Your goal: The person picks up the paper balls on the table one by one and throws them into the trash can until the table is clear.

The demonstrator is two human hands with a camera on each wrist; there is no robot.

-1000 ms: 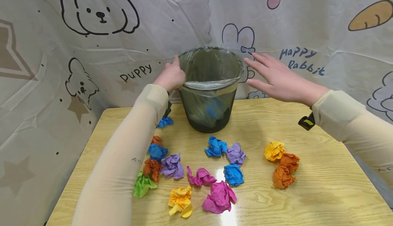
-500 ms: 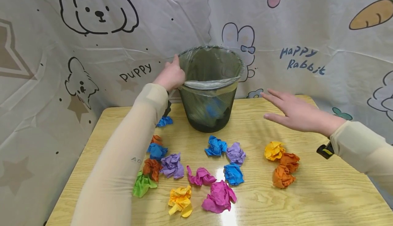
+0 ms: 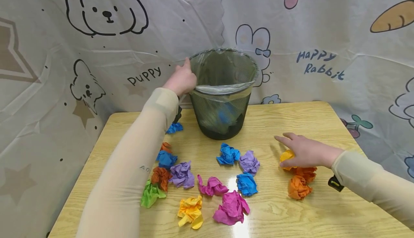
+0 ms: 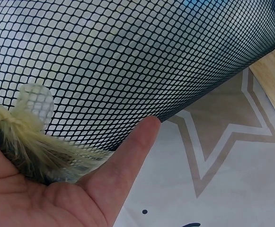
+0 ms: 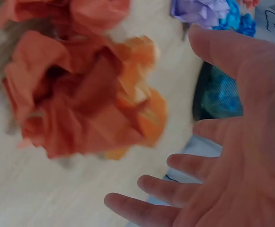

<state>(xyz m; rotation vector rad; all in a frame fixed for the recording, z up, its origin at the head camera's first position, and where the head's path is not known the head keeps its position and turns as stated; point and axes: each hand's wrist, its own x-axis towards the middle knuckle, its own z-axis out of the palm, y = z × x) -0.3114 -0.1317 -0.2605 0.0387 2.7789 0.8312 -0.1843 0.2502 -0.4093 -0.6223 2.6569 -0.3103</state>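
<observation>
My left hand [image 3: 182, 79] grips the left rim of a black mesh wastebasket [image 3: 210, 110] with a clear plastic liner. In the left wrist view its thumb [image 4: 132, 151] lies along the outside of the mesh, beside the knotted liner [image 4: 21, 125]; the other fingers are hidden. My right hand [image 3: 305, 151] is spread over a crumpled yellow paper ball [image 3: 286, 156], overlapping it in the head view. Two orange paper balls [image 3: 299, 187] lie just nearer. The right wrist view shows the fingers apart with nothing between them, the orange paper [image 5: 85, 104] beside the yellow.
Blue [image 3: 228, 154], purple [image 3: 249, 162] and magenta [image 3: 232, 208] paper balls lie mid-table. Another yellow one [image 3: 190, 211] and a green one [image 3: 152, 195] lie nearer left, partly by my sleeve. A printed cloth [image 3: 155, 22] hangs behind the wooden table [image 3: 339, 209].
My right hand has moved from beside the wastebasket's right rim down and nearer, to over the yellow paper ball. The left hand has stayed at the rim.
</observation>
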